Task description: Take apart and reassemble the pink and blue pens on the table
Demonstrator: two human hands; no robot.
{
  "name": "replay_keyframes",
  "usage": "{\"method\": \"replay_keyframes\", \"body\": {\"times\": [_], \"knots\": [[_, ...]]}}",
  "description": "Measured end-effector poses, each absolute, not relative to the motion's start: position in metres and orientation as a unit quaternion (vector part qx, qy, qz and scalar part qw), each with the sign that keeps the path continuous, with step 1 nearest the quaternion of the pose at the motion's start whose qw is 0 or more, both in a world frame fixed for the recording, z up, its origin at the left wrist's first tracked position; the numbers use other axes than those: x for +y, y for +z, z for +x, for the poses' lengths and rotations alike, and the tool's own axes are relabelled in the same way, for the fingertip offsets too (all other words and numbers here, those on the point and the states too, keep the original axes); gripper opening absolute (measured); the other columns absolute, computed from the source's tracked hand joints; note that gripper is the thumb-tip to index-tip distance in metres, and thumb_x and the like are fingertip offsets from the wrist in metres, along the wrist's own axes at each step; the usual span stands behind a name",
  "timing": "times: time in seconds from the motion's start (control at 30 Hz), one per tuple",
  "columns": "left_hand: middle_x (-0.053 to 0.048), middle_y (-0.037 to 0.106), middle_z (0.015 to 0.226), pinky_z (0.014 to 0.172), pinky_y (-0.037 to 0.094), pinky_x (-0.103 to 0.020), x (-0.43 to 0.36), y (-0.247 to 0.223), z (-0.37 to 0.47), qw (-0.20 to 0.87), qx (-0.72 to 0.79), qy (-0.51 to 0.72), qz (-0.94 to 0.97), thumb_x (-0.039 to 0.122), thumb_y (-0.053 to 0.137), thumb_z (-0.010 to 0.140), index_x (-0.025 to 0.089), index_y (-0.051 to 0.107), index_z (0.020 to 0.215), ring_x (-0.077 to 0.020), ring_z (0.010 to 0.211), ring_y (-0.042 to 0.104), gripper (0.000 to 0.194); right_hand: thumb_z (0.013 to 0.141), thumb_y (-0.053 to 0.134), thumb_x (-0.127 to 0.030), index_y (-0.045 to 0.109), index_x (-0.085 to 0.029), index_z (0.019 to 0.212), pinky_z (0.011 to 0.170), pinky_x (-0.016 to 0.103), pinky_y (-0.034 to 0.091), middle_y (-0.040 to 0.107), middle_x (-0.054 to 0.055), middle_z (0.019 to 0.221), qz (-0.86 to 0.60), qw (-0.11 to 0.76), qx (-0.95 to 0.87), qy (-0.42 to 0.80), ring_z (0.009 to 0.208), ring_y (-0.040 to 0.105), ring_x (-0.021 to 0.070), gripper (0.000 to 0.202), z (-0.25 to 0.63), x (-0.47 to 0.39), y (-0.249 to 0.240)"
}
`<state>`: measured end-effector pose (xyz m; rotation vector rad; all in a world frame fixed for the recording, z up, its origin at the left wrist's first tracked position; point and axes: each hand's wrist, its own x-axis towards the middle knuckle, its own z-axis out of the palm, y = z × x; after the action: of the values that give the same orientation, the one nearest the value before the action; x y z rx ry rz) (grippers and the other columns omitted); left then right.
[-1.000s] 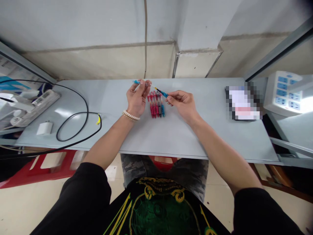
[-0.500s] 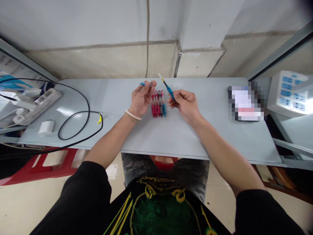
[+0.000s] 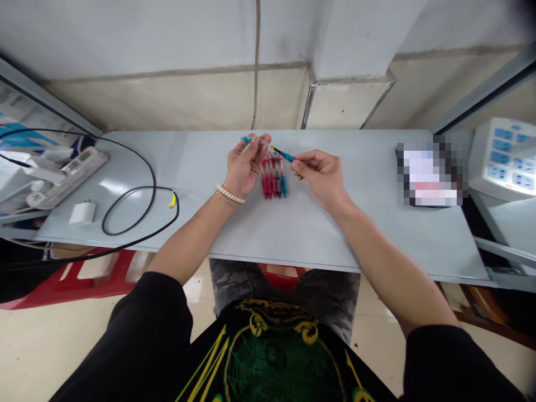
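Note:
My left hand (image 3: pixel 248 163) pinches the clear pen barrel with a blue end (image 3: pixel 246 139) between thumb and fingers. Opposite it, my right hand (image 3: pixel 319 174) grips the blue pen grip section (image 3: pixel 287 157), from which a refill points up and left. The refill's tip meets the open end of the clear barrel near my left fingertips; how far it sits inside I cannot make out. Just below, between both hands, several pens (image 3: pixel 273 180) lie side by side on the table, pink ones to the left, then a black one and a blue one.
The grey table (image 3: pixel 268 234) runs along the wall. To the left are a black cable (image 3: pixel 154 192), a white charger (image 3: pixel 82 213) and a power strip (image 3: pixel 69 177). A phone with a blurred screen (image 3: pixel 429 173) lies right, near a white socket box (image 3: pixel 506 159).
My right hand has tilted the blue grip section flatter and brought its refill left to the clear barrel. My left hand keeps its pinch. The view has shifted slightly.

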<state>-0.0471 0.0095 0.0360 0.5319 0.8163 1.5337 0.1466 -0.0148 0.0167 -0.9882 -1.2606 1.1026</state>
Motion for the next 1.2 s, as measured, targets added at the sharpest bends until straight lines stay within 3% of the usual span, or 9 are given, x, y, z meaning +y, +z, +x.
{"method": "replay_keyframes", "body": {"times": [0.1,0.23,0.4,0.53,0.63,0.77,0.87,1.0,1.2], "knots": [[-0.001,0.085,0.101,0.117,0.061,-0.033,0.009,0.03,-0.047,0.601,0.351,0.667,0.264,0.007,0.073,0.105,0.018,0.067,0.105,-0.0195,0.124,0.082,0.012,0.081,0.094,-0.05,0.083,-0.022,0.09,0.071,0.033,0.064,0.081,0.002,0.083,-0.428,0.585,-0.573,0.382,0.074,0.073,0.0161,0.031,0.145,-0.017,0.015],[-0.004,0.087,0.104,0.107,0.066,-0.034,0.003,0.02,-0.043,0.614,0.32,0.629,0.353,0.025,0.099,0.086,0.021,0.068,0.103,-0.0233,0.112,0.085,0.036,0.091,0.087,-0.044,0.085,-0.024,0.087,0.076,0.036,0.067,0.083,0.004,0.09,-0.4,0.606,-0.632,0.272,0.084,0.078,0.0195,0.021,0.142,-0.021,0.01],[-0.004,0.087,0.107,0.1,0.068,-0.035,-0.005,0.015,-0.037,0.626,0.294,0.607,0.392,0.042,0.107,0.072,0.022,0.067,0.099,-0.0236,0.109,0.084,0.053,0.097,0.083,-0.047,0.085,-0.024,0.087,0.077,0.038,0.067,0.084,0.006,0.092,-0.378,0.61,-0.659,0.225,0.085,0.079,0.0209,0.024,0.141,-0.024,0.006],[-0.003,0.087,0.109,0.104,0.067,-0.037,-0.007,0.017,-0.037,0.632,0.302,0.6,0.387,0.039,0.106,0.075,0.023,0.066,0.101,-0.024,0.113,0.083,0.049,0.102,0.069,-0.068,0.079,-0.023,0.091,0.065,0.035,0.065,0.078,0.003,0.077,-0.41,0.58,-0.623,0.329,0.065,0.074,0.0167,0.047,0.14,-0.025,0.008],[-0.003,0.087,0.109,0.108,0.066,-0.039,-0.007,0.018,-0.036,0.634,0.31,0.599,0.377,0.032,0.103,0.08,0.023,0.066,0.101,-0.0246,0.117,0.083,0.043,0.1,0.065,-0.077,0.074,-0.025,0.11,0.062,0.032,0.064,0.076,0.001,0.075,-0.412,0.556,-0.608,0.389,0.06,0.072,0.0153,0.054,0.14,-0.024,0.009],[-0.004,0.087,0.109,0.112,0.064,-0.039,-0.006,0.018,-0.034,0.63,0.32,0.615,0.349,0.027,0.1,0.085,0.022,0.067,0.099,-0.0245,0.121,0.082,0.036,0.088,0.081,-0.078,0.072,-0.026,0.117,0.081,0.036,0.067,0.081,0.004,0.096,-0.393,0.571,-0.641,0.33,0.086,0.079,0.0199,0.06,0.141,-0.022,0.009],[-0.004,0.087,0.109,0.114,0.063,-0.039,-0.005,0.019,-0.035,0.631,0.324,0.614,0.345,0.026,0.099,0.086,0.022,0.068,0.098,-0.0247,0.123,0.081,0.033,0.095,0.069,-0.08,0.074,-0.024,0.099,0.076,0.036,0.065,0.079,0.003,0.085,-0.421,0.539,-0.65,0.332,0.075,0.075,0.0181,0.057,0.142,-0.021,0.008],[-0.003,0.087,0.108,0.115,0.063,-0.039,-0.004,0.02,-0.035,0.627,0.321,0.62,0.346,0.025,0.097,0.087,0.022,0.068,0.097,-0.0239,0.123,0.081,0.031,0.089,0.076,-0.08,0.072,-0.025,0.106,0.075,0.034,0.064,0.077,0.0,0.085,-0.422,0.547,-0.646,0.326,0.075,0.074,0.0169,0.058,0.142,-0.021,0.007],[-0.004,0.087,0.11,0.115,0.063,-0.04,-0.005,0.02,-0.035,0.626,0.32,0.618,0.352,0.027,0.098,0.087,0.022,0.068,0.098,-0.0249,0.124,0.081,0.033,0.098,0.072,-0.069,0.073,-0.026,0.112,0.075,0.034,0.063,0.077,0.001,0.088,-0.428,0.537,-0.662,0.3,0.076,0.072,0.0168,0.045,0.142,-0.023,0.007]]}}
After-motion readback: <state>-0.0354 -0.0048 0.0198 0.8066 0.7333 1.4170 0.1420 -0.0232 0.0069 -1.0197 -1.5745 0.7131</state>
